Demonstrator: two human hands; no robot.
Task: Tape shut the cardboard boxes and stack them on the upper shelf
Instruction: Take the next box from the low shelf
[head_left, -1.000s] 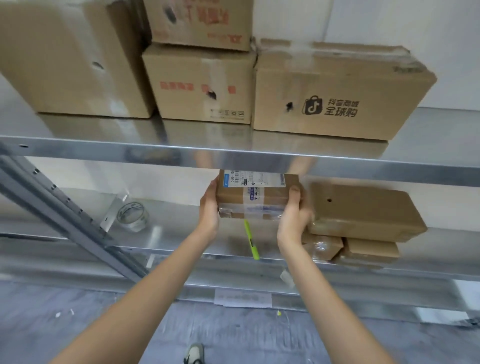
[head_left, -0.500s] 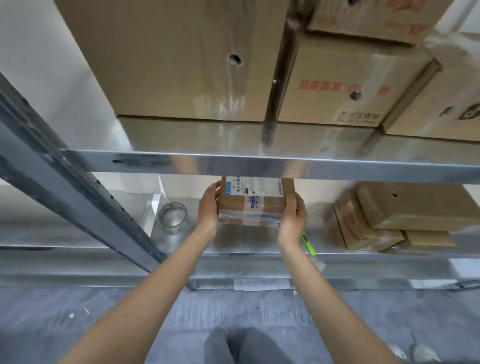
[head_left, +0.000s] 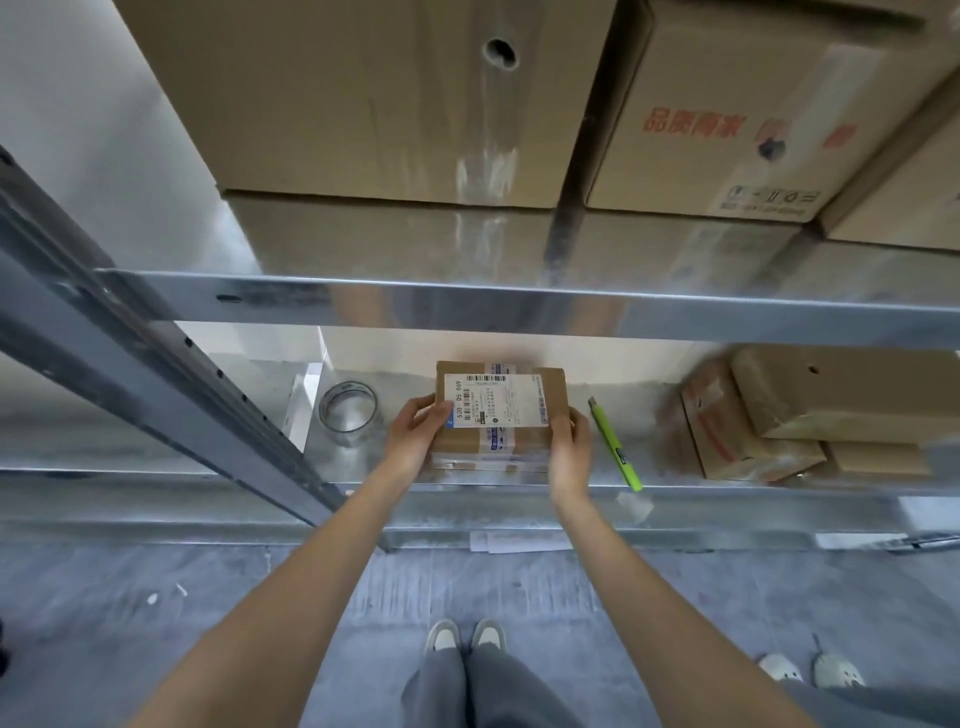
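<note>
A small cardboard box with a white shipping label and clear tape sits on the lower metal shelf. My left hand grips its left side, thumb on the label. My right hand holds its right side with curled fingers. Above, the upper shelf carries a large plain box and a box with red print. A roll of clear tape lies left of the small box.
A green utility knife lies right of the small box. Several small boxes are piled at the lower shelf's right. A slanted metal upright crosses the left. Another person's shoes stand at the bottom right.
The view has tilted down and moved closer. The small box, held in both hands, now shows its labelled top and sits lower on the shelf.
</note>
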